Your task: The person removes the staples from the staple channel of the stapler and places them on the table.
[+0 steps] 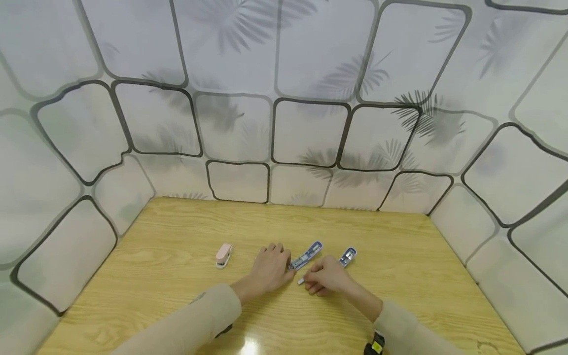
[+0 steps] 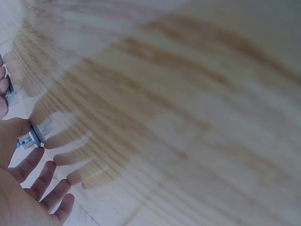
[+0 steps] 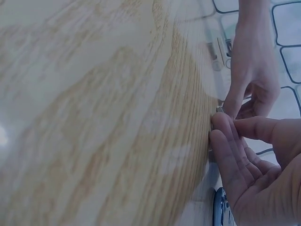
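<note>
Wooden table (image 1: 177, 276) fills the lower half of the head view, and near its middle lies a blue stapler (image 1: 307, 255) swung open. The left hand (image 1: 269, 268) holds its near end – thumb and fingers curled about it. The right hand (image 1: 327, 277) pinches a small strip of staples (image 1: 301, 281) just beside it. A second blue stapler (image 1: 347, 257) lies right of centre; a pink stapler (image 1: 224, 255) sits left – well apart

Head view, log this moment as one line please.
left hand: holds open blue stapler | right hand: pinches staple strip | pink stapler: apart, left | wooden table
</note>
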{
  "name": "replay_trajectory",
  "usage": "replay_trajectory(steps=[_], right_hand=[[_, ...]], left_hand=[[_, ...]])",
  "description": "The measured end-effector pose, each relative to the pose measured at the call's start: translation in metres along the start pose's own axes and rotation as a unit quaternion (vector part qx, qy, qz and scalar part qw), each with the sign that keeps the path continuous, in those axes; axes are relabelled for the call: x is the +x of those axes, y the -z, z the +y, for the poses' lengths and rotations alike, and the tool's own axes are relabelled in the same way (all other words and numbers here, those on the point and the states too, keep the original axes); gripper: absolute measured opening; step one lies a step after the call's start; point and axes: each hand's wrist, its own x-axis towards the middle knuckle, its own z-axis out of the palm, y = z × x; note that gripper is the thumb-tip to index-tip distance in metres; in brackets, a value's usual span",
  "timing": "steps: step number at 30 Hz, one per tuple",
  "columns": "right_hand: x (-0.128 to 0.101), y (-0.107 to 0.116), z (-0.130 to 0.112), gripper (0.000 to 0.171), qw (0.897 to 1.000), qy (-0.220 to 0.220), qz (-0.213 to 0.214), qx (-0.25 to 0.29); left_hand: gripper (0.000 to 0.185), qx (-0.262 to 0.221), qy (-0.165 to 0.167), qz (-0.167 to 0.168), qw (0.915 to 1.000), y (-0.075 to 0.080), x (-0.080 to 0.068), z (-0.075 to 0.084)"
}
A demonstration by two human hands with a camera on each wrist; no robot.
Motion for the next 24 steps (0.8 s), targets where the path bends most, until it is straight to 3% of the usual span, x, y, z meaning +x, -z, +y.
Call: replay_trajectory(steps=[14,24], right_hand=[[-0.007,0.005,-0.01,0.019,1.0,0.021,-0.005,0.0],[0.003,0.001,-0.02,0.023,0.993,0.116,-0.03,-0.017]], left_hand=[[0.032,-0.031,-0.002,0.012,0.9994,-0.005,-0.008,-0.009],[0.026,-0.068,-0.016,0.044,0.9965,0.015,-0.044,-0.026]])
